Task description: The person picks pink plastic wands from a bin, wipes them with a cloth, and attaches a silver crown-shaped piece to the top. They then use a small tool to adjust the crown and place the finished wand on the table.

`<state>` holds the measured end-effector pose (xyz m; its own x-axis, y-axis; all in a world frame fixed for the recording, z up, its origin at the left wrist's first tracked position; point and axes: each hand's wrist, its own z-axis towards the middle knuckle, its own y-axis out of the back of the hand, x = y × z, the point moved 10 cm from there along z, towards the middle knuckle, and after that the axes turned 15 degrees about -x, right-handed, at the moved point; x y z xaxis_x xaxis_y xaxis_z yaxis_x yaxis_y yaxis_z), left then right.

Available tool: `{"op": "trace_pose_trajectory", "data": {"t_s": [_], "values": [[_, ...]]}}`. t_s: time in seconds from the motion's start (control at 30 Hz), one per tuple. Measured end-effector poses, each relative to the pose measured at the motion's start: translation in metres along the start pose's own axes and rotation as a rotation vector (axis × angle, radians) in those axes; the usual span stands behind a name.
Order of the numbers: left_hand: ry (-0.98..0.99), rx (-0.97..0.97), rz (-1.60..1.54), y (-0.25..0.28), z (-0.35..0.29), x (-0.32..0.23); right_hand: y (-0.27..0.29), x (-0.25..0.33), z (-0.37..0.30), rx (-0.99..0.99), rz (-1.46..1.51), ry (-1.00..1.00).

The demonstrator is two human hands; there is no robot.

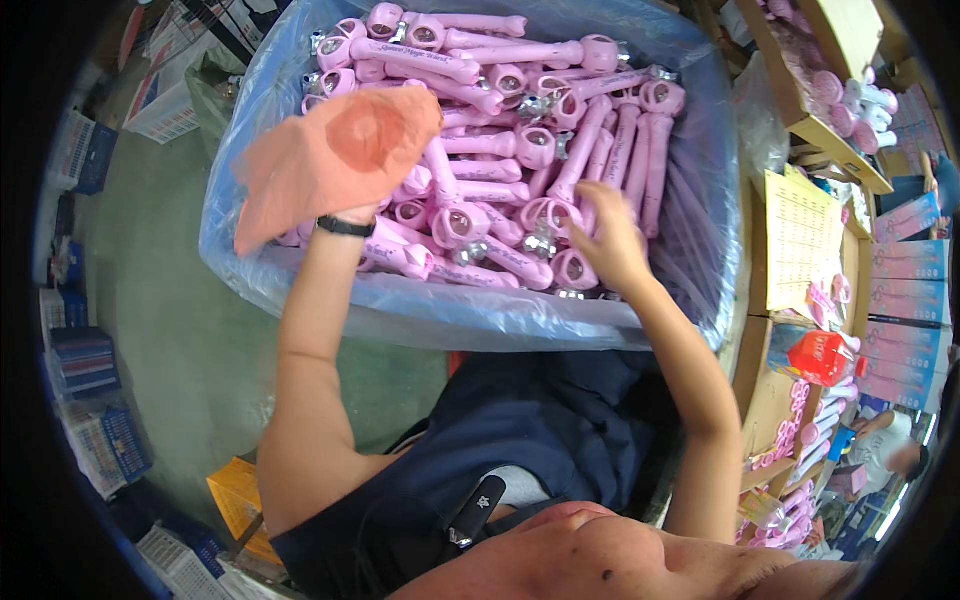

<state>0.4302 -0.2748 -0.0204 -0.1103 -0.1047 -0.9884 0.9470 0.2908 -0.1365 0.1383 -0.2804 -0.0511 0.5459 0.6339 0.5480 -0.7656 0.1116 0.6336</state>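
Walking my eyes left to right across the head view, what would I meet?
Blue crate at the left edge, orange cloth, right hand, yellow sheet, blue-and-pink boxes.

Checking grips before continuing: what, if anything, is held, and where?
An orange cloth covers the left hand; fingers hidden, so the gripped part can't be told. The right hand appears empty.

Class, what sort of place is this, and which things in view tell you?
Probably a factory assembly or packing workshop: a plastic-lined blue bin heaped with matching pink stick-shaped pieces, an open cardboard box of pink parts, and plastic crates.
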Motion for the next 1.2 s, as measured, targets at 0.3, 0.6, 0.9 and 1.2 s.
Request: {"op": "trace_pose_trajectory", "data": {"t_s": [0.3, 0.6, 0.9, 1.2], "values": [[0.005, -0.240, -0.065, 0.029, -0.011, -0.008, -0.264, -0.035, -0.039, 0.814, 0.040, -0.590], [-0.397, -0.317, 0.455, 0.018, -0.019, -0.061, -0.162, -0.032, -0.050, 1.033, 0.494, -0.871], [-0.661, -0.282, 0.551, -0.025, -0.030, -0.094, 0.105, 0.023, 0.042, -0.105, 1.148, -0.503], [-0.437, 0.365, 0.365, -0.217, -0.135, -0.053, 0.218, 0.058, -0.036, -0.977, 0.796, -0.194]]}}
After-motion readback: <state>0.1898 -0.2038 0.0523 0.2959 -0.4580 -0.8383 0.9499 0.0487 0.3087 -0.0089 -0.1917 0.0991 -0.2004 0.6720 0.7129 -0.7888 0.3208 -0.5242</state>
